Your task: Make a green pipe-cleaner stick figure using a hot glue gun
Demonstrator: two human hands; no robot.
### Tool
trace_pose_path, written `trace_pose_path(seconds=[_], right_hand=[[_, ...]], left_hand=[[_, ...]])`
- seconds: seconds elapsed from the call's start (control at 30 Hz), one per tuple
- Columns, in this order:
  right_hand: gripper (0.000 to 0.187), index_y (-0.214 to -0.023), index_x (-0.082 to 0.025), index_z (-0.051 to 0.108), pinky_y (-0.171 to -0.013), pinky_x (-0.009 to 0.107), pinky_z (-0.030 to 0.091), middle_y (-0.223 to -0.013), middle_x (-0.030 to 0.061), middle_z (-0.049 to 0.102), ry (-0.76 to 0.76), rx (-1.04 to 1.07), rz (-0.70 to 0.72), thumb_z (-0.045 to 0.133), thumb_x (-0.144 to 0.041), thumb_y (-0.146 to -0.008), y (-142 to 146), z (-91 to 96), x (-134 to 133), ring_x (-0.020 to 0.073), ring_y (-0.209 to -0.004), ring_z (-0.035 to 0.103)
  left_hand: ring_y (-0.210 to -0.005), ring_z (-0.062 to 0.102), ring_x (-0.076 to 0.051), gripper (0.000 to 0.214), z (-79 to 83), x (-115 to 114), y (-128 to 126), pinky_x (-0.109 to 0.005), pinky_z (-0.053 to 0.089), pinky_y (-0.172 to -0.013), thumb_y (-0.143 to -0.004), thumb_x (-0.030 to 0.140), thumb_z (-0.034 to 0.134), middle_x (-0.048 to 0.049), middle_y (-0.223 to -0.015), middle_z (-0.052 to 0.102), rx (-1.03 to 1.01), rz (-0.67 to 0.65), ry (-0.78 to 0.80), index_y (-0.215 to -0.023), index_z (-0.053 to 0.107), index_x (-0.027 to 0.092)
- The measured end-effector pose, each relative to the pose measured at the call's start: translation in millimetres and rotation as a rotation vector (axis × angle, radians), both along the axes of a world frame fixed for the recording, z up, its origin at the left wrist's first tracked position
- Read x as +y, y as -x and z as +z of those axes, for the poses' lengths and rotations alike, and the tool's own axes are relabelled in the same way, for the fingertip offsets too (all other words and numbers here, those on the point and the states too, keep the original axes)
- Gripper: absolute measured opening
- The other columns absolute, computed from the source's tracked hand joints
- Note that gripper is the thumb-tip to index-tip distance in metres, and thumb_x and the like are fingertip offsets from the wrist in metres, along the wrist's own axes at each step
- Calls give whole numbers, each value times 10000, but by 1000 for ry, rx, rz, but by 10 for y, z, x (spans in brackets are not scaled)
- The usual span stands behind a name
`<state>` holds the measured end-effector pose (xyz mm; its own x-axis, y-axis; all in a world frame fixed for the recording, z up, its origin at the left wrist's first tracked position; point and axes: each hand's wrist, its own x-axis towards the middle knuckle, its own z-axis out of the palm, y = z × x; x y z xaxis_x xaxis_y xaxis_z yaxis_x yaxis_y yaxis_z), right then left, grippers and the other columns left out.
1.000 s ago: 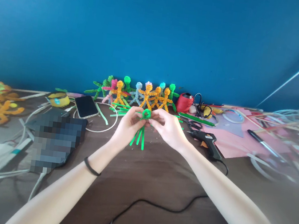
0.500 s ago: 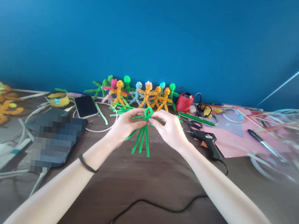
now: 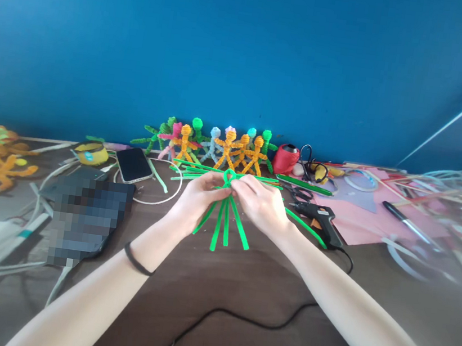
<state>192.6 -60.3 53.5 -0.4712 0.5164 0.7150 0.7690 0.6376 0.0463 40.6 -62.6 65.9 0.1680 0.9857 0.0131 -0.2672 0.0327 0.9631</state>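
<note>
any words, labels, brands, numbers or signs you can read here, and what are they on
No text can be read.
Glue gun: pale label, too small.
Yellow round item: small blue mark, too small and blurred.
Dark flat item: mostly pixelated, so any text is hidden.

Fingers [image 3: 209, 181] hide part of the green pipe cleaners [image 3: 217, 231]; pixelation masks most of a dark slab [image 3: 95, 217]; the bottom edge cuts the black cord [image 3: 251, 322]; far-left orange figures [image 3: 0, 165] are blurred.
</note>
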Motion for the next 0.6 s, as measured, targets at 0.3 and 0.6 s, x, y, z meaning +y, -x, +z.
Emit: trace_pose_path(seconds=[0.3, 0.6], right_hand=[[202, -764, -169, 583, -491, 229, 307, -670, 14, 606, 37, 133, 39, 418, -135, -875, 9, 16, 9, 108, -554, 515], [196, -789, -161, 584, -536, 207, 349, -688, 21, 588, 55, 164, 136, 417, -146, -891, -42, 54, 30, 111, -611, 529]], left_hand=[[-704, 590, -113, 182, 16, -93, -86, -253, 472, -662, -630, 108, 656, 18, -782, 602, 369, 195, -293, -775, 563, 168], [-685, 607, -121, 242, 20, 39, 65, -243, 462, -670, -626, 159, 725, -13, -714, 636, -73, -170, 88, -819, 581, 138]])
